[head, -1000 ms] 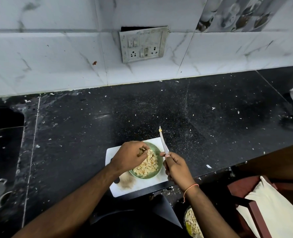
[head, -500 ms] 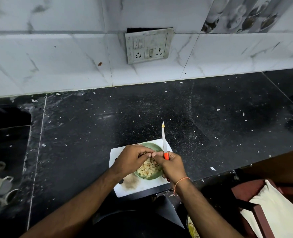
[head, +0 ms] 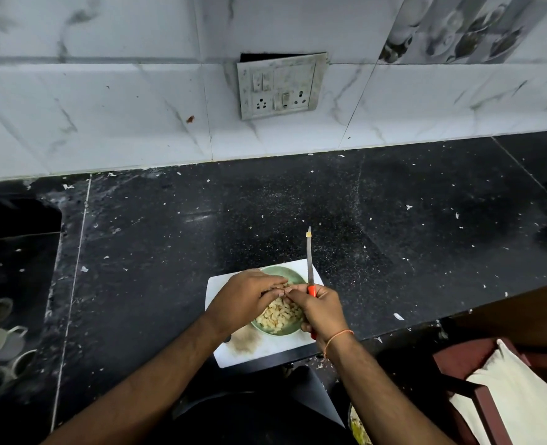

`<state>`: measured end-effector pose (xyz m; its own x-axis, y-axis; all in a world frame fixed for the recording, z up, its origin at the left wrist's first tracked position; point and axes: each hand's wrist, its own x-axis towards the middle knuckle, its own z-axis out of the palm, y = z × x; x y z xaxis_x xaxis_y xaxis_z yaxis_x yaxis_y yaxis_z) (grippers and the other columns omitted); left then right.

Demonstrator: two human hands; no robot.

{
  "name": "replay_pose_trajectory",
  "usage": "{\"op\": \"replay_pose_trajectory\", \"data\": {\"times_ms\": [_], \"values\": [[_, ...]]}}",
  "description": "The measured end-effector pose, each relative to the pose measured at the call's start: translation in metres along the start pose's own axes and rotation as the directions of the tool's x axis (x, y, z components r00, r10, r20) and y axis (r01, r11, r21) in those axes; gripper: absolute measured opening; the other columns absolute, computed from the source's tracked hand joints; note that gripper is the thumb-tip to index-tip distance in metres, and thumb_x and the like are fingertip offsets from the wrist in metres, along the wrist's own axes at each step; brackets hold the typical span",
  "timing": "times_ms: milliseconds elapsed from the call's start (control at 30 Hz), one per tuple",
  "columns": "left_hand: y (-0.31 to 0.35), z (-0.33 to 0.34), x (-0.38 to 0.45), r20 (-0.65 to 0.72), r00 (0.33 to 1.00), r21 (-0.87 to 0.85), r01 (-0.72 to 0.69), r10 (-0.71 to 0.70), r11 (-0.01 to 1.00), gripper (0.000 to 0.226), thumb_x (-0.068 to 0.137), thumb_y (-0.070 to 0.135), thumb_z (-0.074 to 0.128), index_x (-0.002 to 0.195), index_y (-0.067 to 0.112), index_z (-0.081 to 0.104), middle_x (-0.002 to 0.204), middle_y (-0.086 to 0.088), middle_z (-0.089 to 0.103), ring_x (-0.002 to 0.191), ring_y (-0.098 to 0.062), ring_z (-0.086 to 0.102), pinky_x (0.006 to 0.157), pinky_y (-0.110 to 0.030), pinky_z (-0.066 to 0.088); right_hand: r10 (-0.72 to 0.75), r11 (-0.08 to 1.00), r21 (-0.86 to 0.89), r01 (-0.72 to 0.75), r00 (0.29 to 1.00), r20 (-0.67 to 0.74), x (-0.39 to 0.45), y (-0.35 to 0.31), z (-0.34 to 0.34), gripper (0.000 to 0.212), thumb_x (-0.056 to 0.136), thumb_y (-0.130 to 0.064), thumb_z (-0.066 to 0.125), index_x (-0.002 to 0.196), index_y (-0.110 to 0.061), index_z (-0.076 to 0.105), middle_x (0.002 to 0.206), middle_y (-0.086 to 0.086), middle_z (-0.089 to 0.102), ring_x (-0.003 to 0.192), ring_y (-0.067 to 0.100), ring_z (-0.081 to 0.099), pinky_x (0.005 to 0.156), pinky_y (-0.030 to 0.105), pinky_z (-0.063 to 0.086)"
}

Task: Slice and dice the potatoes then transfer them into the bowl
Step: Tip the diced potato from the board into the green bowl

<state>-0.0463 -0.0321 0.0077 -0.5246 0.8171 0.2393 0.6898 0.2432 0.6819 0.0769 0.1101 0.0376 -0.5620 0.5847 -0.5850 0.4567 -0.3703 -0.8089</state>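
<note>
A green bowl (head: pixel 293 273) full of diced potato pieces (head: pixel 278 314) stands on a white cutting board (head: pixel 259 350) at the counter's front edge. Both hands hover over the bowl with fingertips meeting. My right hand (head: pixel 322 311) grips the orange handle of a knife (head: pixel 309 261), whose blade points away from me with a small potato bit stuck near its tip. My left hand (head: pixel 248 298) has curled fingers touching the right hand's fingertips; whether it pinches a potato bit is hidden.
The black counter (head: pixel 394 236) is strewn with white flecks. A sink (head: pixel 5 284) with cups lies at the left. A socket plate (head: pixel 280 86) hangs on the tiled wall. A red chair with a cream cloth bag (head: pixel 519 399) stands at the lower right.
My right hand brought the knife left over the bowl until its fingertips met my left hand's. The blade turned from tilted to pointing straight away.
</note>
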Motion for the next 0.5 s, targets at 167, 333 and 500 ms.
{"op": "replay_pose_trajectory", "data": {"times_ms": [167, 333, 500], "values": [[0.003, 0.007, -0.003, 0.049, 0.973, 0.270, -0.230, 0.225, 0.935, 0.035, 0.103, 0.042, 0.055, 0.128, 0.024, 0.070, 0.100, 0.005, 0.077, 0.089, -0.018, 0.067, 0.068, -0.036, 0.060, 0.098, 0.986, 0.142, -0.089, 0.994, -0.055, 0.005, 0.000, 0.006, 0.002, 0.084, -0.004, 0.074, 0.082, -0.003, 0.073, 0.071, 0.014, 0.067, 0.046, 0.016, 0.048, 0.037, 0.016, 0.024], [0.007, 0.006, 0.000, -0.036, 0.999, 0.177, -0.008, 0.014, 0.984, 0.034, 0.096, 0.037, 0.072, 0.129, 0.029, 0.073, 0.107, 0.006, 0.080, 0.093, -0.017, 0.073, 0.076, -0.032, 0.058, -0.022, 0.990, -0.140, 0.013, 0.998, -0.062, 0.011, -0.002, -0.008, 0.011, 0.083, -0.016, 0.080, 0.073, -0.012, 0.077, 0.063, 0.012, 0.068, 0.040, 0.017, 0.046, 0.038, 0.022, 0.031], [0.002, 0.005, 0.001, 0.055, 0.951, -0.212, 0.310, -0.305, 0.927, 0.040, 0.094, 0.015, 0.080, 0.132, 0.026, 0.075, 0.115, 0.010, 0.079, 0.105, 0.006, 0.072, 0.098, -0.029, 0.059, -0.110, 0.942, -0.315, 0.112, 0.994, 0.025, 0.008, -0.006, -0.017, 0.004, 0.083, -0.013, 0.083, 0.085, -0.015, 0.081, 0.070, 0.004, 0.075, 0.044, 0.008, 0.054, 0.038, 0.021, 0.037]]}}
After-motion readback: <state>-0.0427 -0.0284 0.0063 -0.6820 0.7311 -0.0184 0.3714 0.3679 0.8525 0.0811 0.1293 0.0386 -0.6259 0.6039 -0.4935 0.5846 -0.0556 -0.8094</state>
